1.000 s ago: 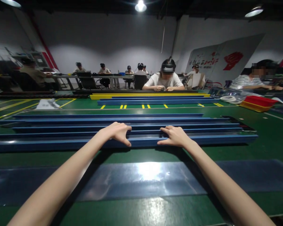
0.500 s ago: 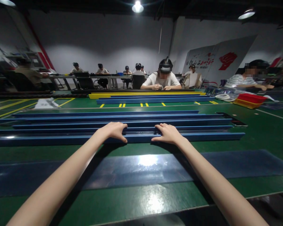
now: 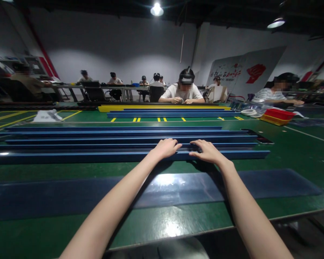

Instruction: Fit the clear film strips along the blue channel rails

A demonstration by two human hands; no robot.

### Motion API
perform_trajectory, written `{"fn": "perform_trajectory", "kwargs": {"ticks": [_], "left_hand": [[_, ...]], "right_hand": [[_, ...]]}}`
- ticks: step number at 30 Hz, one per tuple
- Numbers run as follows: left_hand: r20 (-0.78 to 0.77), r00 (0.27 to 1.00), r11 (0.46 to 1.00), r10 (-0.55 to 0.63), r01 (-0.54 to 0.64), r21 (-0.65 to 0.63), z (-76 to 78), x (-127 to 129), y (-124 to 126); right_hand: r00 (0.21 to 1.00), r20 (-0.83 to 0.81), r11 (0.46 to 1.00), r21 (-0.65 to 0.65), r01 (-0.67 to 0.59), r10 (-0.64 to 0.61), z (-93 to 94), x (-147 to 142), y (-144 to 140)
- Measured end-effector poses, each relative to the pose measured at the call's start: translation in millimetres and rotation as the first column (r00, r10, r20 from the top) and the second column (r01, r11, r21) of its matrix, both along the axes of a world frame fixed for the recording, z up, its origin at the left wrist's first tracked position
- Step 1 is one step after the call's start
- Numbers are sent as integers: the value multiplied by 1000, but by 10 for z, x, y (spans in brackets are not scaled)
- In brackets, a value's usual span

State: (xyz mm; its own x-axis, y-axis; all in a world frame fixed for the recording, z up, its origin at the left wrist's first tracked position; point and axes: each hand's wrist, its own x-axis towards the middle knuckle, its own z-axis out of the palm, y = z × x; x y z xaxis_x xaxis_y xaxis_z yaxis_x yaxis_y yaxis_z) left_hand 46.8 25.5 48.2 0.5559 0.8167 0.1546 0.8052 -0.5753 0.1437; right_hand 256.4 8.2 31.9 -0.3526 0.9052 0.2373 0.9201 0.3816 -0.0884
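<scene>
A long blue channel strip (image 3: 70,157) with raised edges lies across the green table in front of me, nearest of several parallel blue strips. My left hand (image 3: 166,148) is over its right half, palm down, fingers reaching across the channel and thumb apart. Close to its right, my right hand (image 3: 207,151) reaches over the same strip, thumb near the front edge and fingers toward the back edge, with a gap between them. Neither hand visibly grips anything; contact with the strip is partly hidden. A shiny, bluish flat sheet (image 3: 270,182) lies nearer me, beneath my forearms.
Behind lie further blue strips (image 3: 172,114) and a yellow strip (image 3: 162,108). A dark phone-like object (image 3: 263,139), red bin (image 3: 279,115) and white coil (image 3: 247,112) are to the right. White paper (image 3: 47,116) lies at left. A person (image 3: 182,91) sits opposite.
My left hand has moved right along the channel, closer to my right hand, and its thumb has come up. My right hand has shifted slightly right. The view has turned a little.
</scene>
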Motion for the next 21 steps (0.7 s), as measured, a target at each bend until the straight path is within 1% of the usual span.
{"fn": "perform_trajectory", "kwargs": {"ticks": [3, 5, 8, 11, 16, 19, 21], "left_hand": [[-33, 992, 990, 121, -119, 72, -95, 161, -42], [-38, 986, 981, 163, -158, 111, -145, 192, -48], [-43, 984, 975, 173, -165, 148, -183, 173, -30], [-58, 983, 970, 177, -164, 180, -187, 124, -11], [-73, 977, 965, 201, -185, 188, -177, -6, -3], [-89, 977, 965, 192, -172, 197, -165, -104, -1], [-104, 977, 965, 185, -160, 207, -153, -165, -1]], "right_hand": [[1000, -8, 1000, 21, -15, 15, -25, 11, 9], [999, -18, 999, 43, -31, 32, -36, 5, 13], [998, -36, 996, 73, -50, 53, -46, 10, 4], [997, -42, 994, 89, -64, 68, -47, -11, -22], [998, -24, 990, 124, -61, 64, -52, -174, -55], [995, -23, 988, 124, -88, 92, -64, -251, -52], [993, -35, 987, 113, -111, 116, -74, -253, -46]]}}
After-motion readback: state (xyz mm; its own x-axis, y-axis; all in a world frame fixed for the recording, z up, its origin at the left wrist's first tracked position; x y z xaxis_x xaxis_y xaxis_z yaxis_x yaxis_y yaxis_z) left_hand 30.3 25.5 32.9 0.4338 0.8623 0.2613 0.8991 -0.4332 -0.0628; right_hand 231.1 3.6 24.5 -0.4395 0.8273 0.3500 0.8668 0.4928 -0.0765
